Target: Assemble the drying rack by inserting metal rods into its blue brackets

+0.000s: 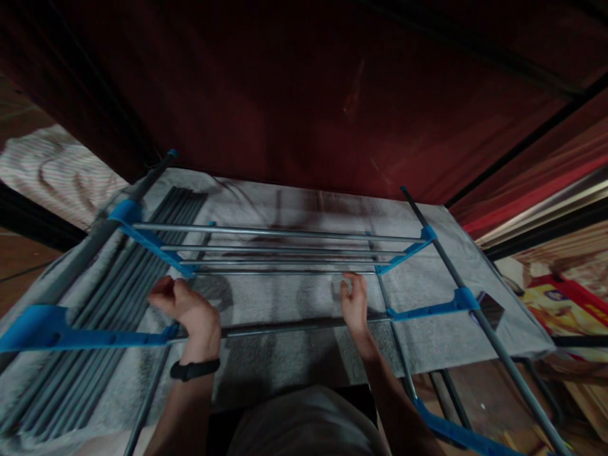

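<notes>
**Drying-rack-style frame on grey cloth, two hands over it, no visible grip**

Count on the tube frame (280, 233): 5 blue plastic brackets (411, 253) in view, 2 thick outer posts (446, 263), 2 thinner inner posts (400, 354), 4 crossbars between the upper bracket pair, 1 lower crossbar (289, 327) between the next pair down. Bundle of loose grey tubes (109, 310) at left, overlapped, can't get an exact count. 1 grey cloth (270, 297) under it all.

Left hand (190, 307): fingers curled in, nothing seen in them; can't tell if they close on anything. Sits near the inner end of the upper left bracket, wrist over the lower crossbar. 1 black wristband (194, 370).

Right hand (354, 301): fingers half curled, thumb apart, nothing held. Fingertips by the nearest of the 4 crossbars; contact unclear.
</notes>
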Available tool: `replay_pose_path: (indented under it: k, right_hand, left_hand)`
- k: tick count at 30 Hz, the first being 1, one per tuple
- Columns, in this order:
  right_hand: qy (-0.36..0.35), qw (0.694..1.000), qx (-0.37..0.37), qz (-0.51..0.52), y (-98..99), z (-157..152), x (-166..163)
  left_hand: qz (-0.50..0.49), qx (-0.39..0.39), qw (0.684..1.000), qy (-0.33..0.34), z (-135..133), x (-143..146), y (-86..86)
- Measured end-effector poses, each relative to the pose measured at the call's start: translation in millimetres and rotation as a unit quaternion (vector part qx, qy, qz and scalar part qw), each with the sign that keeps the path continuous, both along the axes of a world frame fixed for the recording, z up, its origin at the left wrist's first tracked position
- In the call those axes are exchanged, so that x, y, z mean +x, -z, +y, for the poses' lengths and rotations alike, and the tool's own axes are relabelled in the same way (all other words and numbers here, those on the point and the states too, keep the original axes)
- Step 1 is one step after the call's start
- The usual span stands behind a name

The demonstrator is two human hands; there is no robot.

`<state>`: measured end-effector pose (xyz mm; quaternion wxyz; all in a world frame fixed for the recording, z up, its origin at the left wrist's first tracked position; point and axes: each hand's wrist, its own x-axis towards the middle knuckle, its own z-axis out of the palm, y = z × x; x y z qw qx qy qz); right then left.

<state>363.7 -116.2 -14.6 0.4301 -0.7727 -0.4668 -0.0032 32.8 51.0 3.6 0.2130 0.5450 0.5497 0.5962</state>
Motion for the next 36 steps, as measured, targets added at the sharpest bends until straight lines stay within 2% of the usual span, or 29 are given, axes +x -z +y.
replay_pose_path:
  k: [1, 2, 3, 4, 5, 6, 7, 8, 11, 13, 15, 22, 28, 36]
  right_hand:
    - [0.060, 0.998, -0.013, 0.016, 6.4, -9, 17]
    - [0.113, 0.993, -0.028, 0.018, 12.1, -15, 34]
    - [0.152, 0.987, -0.044, 0.015, 16.9, -20, 49]
    - [0.188, 0.980, -0.057, 0.016, 20.8, -22, 63]
    - [0.218, 0.973, -0.070, 0.020, 23.9, -23, 75]
    - [0.237, 0.967, -0.089, 0.028, 26.3, -22, 85]
    - [0.247, 0.962, -0.112, 0.037, 27.9, -21, 93]
    - [0.249, 0.958, -0.136, 0.045, 29.0, -19, 100]
    - [0.233, 0.954, -0.180, 0.054, 30.1, -14, 111]
    - [0.224, 0.957, -0.179, 0.050, 30.2, -12, 115]
    - [0.217, 0.959, -0.176, 0.045, 30.2, -12, 119]
    - [0.213, 0.963, -0.158, 0.035, 32.6, -6, 125]
    - [0.214, 0.967, -0.136, 0.040, 35.5, -2, 128]
    - [0.217, 0.968, -0.117, 0.050, 39.7, 0, 135]
  left_hand:
    - [-0.015, 0.025, 0.995, -0.092, -13, 9, 1.2]
    - [0.004, 0.033, 0.994, -0.105, -26, 19, 2.1]
    - [0.050, 0.020, 0.998, -0.040, -37, 30, 2.8]
    - [0.103, 0.008, 0.992, 0.075, -45, 42, 3.6]
    - [0.158, 0.007, 0.970, 0.185, -50, 54, 4.6]
    - [0.214, 0.013, 0.940, 0.266, -52, 66, 6.0]
    - [0.266, 0.022, 0.911, 0.315, -52, 77, 7.8]
    - [0.315, 0.030, 0.887, 0.337, -48, 87, 9.7]
    - [0.437, 0.027, 0.830, 0.346, -29, 109, 15.2]
    - [0.486, 0.009, 0.796, 0.361, -16, 117, 17.4]
    - [0.507, -0.006, 0.774, 0.378, -7, 123, 18.5]
    - [0.498, -0.018, 0.785, 0.367, 1, 126, 18.3]
    - [0.510, -0.008, 0.779, 0.365, 3, 127, 19.3]
    - [0.524, 0.024, 0.769, 0.364, 2, 126, 29.7]
